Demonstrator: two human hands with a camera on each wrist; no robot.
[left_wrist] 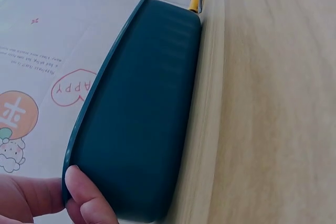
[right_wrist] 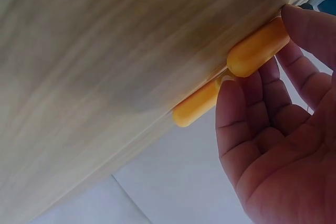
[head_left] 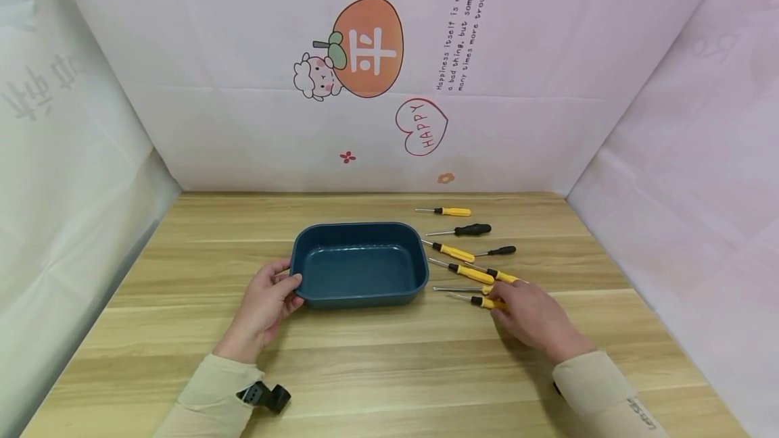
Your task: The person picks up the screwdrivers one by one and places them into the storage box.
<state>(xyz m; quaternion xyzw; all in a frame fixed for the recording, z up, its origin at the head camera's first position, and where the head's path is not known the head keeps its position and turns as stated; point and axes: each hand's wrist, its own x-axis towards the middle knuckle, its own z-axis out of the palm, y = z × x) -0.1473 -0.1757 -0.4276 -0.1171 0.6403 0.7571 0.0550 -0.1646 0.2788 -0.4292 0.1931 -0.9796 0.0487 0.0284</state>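
Note:
My left hand (head_left: 263,304) grips the left end of a dark blue rectangular box (head_left: 359,301), thumb over the rim and fingers against the outside. In the left wrist view the box wall (left_wrist: 136,103) stands upright on the table. To the right of the box, my right hand (head_left: 535,316) has thumb and fingers about the yellow handle of the nearest screwdriver (head_left: 483,302). The right wrist view shows that yellow handle (right_wrist: 257,51) between thumb and fingers, low at the tabletop. A second yellow handle (right_wrist: 195,106) lies beyond the fingertips.
Other screwdrivers lie right of the box: a yellow one (head_left: 455,211) at the back, a large black one (head_left: 473,229), a small black one (head_left: 502,250), and several more yellow ones. A printed white cloth (head_left: 255,120) hangs behind the wooden table (head_left: 377,370).

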